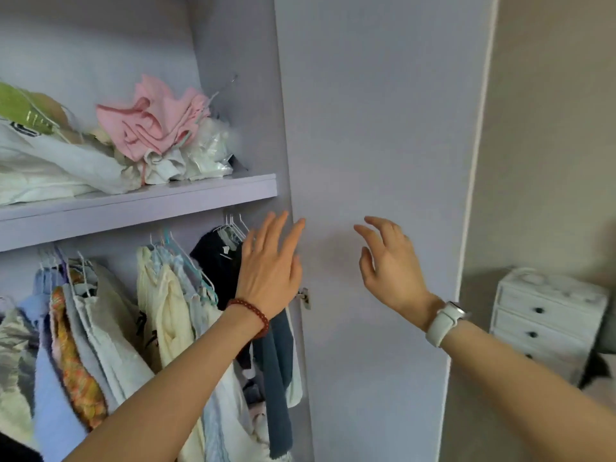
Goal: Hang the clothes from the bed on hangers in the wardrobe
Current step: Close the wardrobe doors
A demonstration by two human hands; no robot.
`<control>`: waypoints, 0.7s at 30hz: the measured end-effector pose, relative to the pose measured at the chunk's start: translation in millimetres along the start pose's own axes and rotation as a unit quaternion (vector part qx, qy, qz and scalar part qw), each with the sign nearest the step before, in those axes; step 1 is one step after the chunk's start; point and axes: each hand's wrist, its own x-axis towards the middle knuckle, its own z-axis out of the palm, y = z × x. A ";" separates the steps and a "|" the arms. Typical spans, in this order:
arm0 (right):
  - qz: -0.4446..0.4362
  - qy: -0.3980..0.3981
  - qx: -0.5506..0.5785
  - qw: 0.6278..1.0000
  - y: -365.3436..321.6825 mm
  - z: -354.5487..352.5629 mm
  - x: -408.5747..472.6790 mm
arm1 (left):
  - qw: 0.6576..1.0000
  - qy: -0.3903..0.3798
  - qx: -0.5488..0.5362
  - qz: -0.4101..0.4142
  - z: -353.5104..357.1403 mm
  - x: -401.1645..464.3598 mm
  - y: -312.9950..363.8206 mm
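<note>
Both hands are raised in front of an open lilac wardrobe (233, 61), and neither holds anything. The left hand (271, 271) has its fingers (293, 238) straight and spread, reaching up beside the hinged edge of the wardrobe door (376, 128); whether the fingertips touch the door cannot be told. A red bead bracelet (253, 315) sits on that wrist. The right hand (390, 265) hovers before the door's inner face with fingers loosely bent and apart, gripping nothing; a white wristwatch (445, 323) is on that wrist.

The bed is out of view. The clothes that show are those inside the wardrobe: hanging garments (100, 328) crowd the space under the shelf (140, 205), among them cream, pale blue and orange-patterned pieces, a dark top (216, 261) and a blue-grey garment (276, 378) nearest the door. White and pale teal hangers (233, 228) show above them. A metal hinge (305, 296) sits on the door's edge just right of the left wrist.

On the shelf lies a loose pile: a crumpled pink garment (153, 125), white clothes (60, 168), a green piece (20, 108) at far left, and a clear plastic bag (210, 151).

To the right, well apart from the wardrobe, stands a small white chest of drawers (546, 321) with dark knobs, against a beige wall (550, 128).
</note>
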 end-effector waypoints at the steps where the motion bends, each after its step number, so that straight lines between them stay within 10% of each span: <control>1: -0.005 0.030 -0.010 0.999 8.9 -17.3 8.5 | 1.000 0.021 -0.013 0.012 -2.5 17.8 12.1; 7: 0.044 0.233 -0.127 0.963 62.9 -96.0 50.8 | 0.990 0.093 -0.041 0.097 -11.1 101.1 78.8; 12: 0.211 0.094 0.139 0.963 74.5 -97.7 67.7 | 0.986 0.087 -0.017 0.143 -15.1 124.9 105.6; 21: -0.004 0.221 0.232 0.947 20.9 -80.9 51.5 | 0.963 0.211 -0.060 0.158 -82.2 101.1 78.5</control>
